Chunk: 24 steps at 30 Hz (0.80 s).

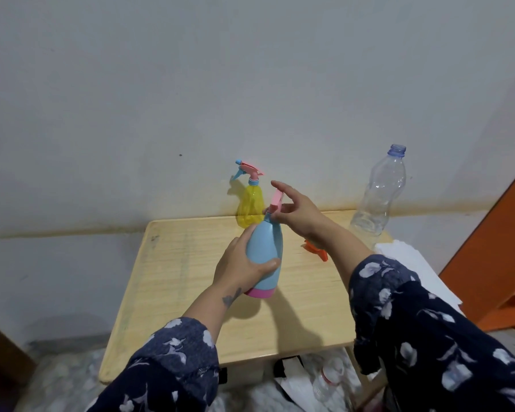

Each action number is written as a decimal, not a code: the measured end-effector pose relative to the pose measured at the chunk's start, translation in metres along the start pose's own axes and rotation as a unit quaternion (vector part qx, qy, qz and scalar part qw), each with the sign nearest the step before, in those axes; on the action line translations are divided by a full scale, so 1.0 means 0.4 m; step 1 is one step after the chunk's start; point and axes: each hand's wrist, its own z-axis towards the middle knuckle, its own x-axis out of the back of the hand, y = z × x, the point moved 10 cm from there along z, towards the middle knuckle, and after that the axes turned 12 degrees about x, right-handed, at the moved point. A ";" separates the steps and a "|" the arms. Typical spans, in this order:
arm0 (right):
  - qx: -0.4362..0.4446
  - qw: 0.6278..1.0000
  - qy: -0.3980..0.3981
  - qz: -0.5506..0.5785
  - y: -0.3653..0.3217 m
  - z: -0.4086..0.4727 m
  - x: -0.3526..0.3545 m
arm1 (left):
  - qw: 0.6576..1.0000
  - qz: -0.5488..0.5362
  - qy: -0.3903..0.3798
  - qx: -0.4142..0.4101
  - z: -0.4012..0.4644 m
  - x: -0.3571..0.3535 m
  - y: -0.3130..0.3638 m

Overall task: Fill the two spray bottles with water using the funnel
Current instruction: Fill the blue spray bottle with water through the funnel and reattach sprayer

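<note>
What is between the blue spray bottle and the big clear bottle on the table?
The person's right hand and arm cross that stretch, and the orange funnel lies on the table beneath the arm, between the blue spray bottle and clear bottle, in the head view.

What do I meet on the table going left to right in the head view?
Left hand → blue spray bottle → right hand → orange funnel → clear plastic bottle → white paper. The yellow spray bottle stands behind, overlapping the blue one.

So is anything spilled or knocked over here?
No spill shows on the table. The orange funnel lies on its side. The clear bottle stands uncapped. The blue spray bottle is tilted only because the left hand holds it.
</note>
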 end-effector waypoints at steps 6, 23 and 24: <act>0.056 0.990 0.106 -0.070 0.007 -0.021 -0.010 | 0.997 0.057 0.056 0.020 -0.025 0.013 -0.017; -0.018 0.997 0.068 -0.022 0.028 -0.016 -0.055 | 0.990 0.080 0.107 0.053 -0.051 0.037 -0.037; -0.011 0.993 0.098 -0.059 0.018 -0.019 -0.040 | 0.989 0.079 0.111 0.055 -0.054 0.035 -0.036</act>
